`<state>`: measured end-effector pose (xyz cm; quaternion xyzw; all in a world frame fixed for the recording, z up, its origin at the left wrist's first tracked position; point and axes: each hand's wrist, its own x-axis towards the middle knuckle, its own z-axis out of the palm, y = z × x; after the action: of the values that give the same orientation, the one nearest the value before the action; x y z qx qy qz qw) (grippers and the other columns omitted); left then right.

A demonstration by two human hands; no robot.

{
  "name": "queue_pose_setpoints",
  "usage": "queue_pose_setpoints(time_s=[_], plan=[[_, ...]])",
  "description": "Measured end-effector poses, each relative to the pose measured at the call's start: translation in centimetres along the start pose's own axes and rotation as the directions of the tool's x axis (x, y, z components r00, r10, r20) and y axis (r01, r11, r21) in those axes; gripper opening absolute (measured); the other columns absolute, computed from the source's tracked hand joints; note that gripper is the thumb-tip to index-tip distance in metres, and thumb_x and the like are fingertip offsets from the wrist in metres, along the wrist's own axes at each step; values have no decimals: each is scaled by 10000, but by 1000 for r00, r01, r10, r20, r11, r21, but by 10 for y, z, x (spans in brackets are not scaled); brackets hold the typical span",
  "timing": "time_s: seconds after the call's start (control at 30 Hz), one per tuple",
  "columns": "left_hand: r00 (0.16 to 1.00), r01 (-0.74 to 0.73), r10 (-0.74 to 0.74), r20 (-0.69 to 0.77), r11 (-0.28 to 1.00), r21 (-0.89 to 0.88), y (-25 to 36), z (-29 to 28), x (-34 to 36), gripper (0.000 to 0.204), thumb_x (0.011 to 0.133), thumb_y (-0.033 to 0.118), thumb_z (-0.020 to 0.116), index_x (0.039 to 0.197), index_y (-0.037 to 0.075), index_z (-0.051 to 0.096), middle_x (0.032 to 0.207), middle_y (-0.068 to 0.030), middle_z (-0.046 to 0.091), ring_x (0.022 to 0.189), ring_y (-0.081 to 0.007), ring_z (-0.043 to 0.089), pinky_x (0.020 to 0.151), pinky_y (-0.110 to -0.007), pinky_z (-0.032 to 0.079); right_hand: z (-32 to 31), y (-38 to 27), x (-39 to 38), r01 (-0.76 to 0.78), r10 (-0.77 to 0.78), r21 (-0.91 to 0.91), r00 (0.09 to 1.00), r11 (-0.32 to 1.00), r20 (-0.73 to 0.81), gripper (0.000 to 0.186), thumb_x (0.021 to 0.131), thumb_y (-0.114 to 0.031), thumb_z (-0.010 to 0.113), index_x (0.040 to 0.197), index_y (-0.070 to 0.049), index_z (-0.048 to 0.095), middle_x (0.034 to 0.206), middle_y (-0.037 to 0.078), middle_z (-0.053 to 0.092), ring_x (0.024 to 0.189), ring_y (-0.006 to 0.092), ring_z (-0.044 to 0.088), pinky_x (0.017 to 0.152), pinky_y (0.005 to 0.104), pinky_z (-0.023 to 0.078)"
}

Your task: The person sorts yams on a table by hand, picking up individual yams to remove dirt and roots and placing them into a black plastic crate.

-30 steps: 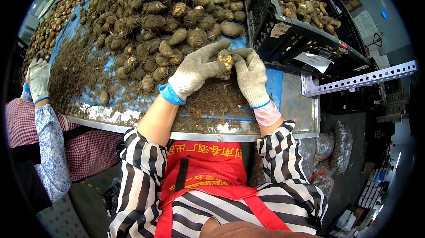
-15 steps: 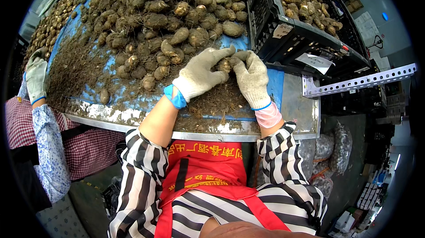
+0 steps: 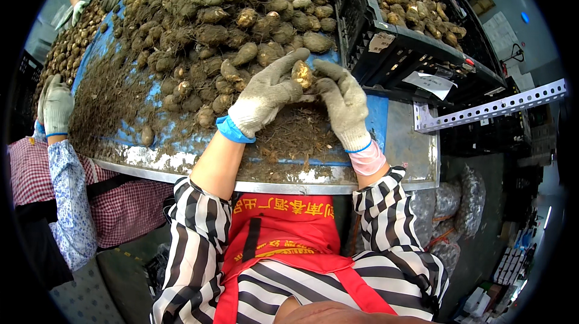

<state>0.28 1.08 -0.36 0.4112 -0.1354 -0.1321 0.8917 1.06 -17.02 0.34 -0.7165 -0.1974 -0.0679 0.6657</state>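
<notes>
Head view shows your left hand (image 3: 265, 96) gripping one tuber (image 3: 302, 74); your right hand (image 3: 345, 105) curls beside it, whether gripping I cannot tell.

The apron (image 3: 286, 230) is red, sleeves (image 3: 196, 227) striped, tuber (image 3: 302, 74) seemingly yellowish.

Ahead of your left hand (image 3: 265, 95), the heap of tubers (image 3: 235, 34) blocks the way, piled high over the far tabletop (image 3: 416, 158). Beyond your right hand (image 3: 345, 107) stands a black crate (image 3: 416, 52), its wall rising close by; a perforated metal bar (image 3: 500, 105) juts out past the tabletop's right side. Between your forearms (image 3: 216, 161) you have low clearance over loose root scraps (image 3: 301, 134). The right-hand strip lies open. Leftward, you can pass over flat litter, around one lone tuber (image 3: 148, 135), as far as a co-worker's gloved hand (image 3: 57, 108).
</notes>
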Motion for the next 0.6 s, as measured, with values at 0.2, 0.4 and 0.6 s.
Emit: queue_pose_setpoints(time_s=[0.2, 0.4, 0.6], plan=[[998, 37, -3, -67, 857, 514, 3, 13, -1, 661, 899, -24, 620, 1488, -29, 319, 1335, -95, 539, 1145, -128, 551, 965, -255, 470, -3, 7, -3, -11, 0, -226, 999, 974, -48, 162, 870, -12, 631, 1023, 13, 676, 909, 121, 716, 825, 177, 683, 749, 293, 527], [999, 25, -22, 29, 994, -106, -4, 10, -1, 632, 940, 62, 578, 1483, -49, 275, 1211, -145, 586, 1030, -208, 635, 910, -330, 535, -1, 3, 1, -37, -3, -278, 989, 960, -145, 179, 890, -9, 589, 1052, 12, 661, 961, 115, 711, 891, 177, 676, 809, 299, 522], [992, 55, -23, 128, 964, -259, -7, 3, 3, 642, 965, 188, 588, 1484, -25, 274, 1355, -180, 506, 1170, -289, 586, 934, -470, 551, 5, -2, 0, 115, -116, -30, 992, 993, -45, 289, 848, 18, 635, 1137, 29, 635, 1072, 132, 685, 974, 220, 659, 858, 317, 519]])
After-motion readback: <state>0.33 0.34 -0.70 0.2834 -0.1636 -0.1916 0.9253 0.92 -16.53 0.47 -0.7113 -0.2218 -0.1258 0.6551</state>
